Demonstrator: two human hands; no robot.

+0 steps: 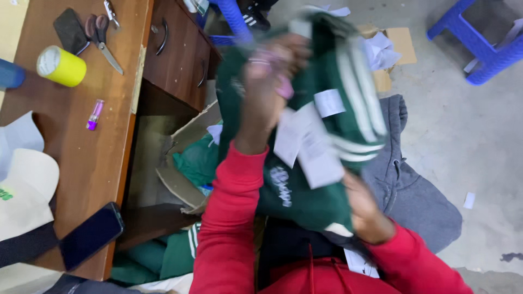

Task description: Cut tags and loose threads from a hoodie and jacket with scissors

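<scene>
Box: one torn brown cardboard box (pixel 180 179) under the desk edge, flaps open; folded green fabric (pixel 197 160) inside.
Second box: flat brown cardboard carton (pixel 400 46) on the concrete floor; crumpled white paper (pixel 380 50) on it.
Garment: one dark green knit garment with white stripes (pixel 327 114), soft and bunched, raised above the lap at centre frame; white paper tags (pixel 308 144) hanging from it.
Left hand (pixel 267 87): closed around the garment's upper fold; blurred.
Right hand (pixel 365 209): clamped on the lower hem.
Sleeves: two, red.
Floor: one grey hooded sweatshirt (pixel 408 185); two blue plastic stools (pixel 479 41).
Desk: brown wooden desk (pixel 98 158); one yellow tape roll (pixel 61 66); one pair of scissors (pixel 101 38); one purple lighter (pixel 95 114); one black phone (pixel 90 235).
</scene>
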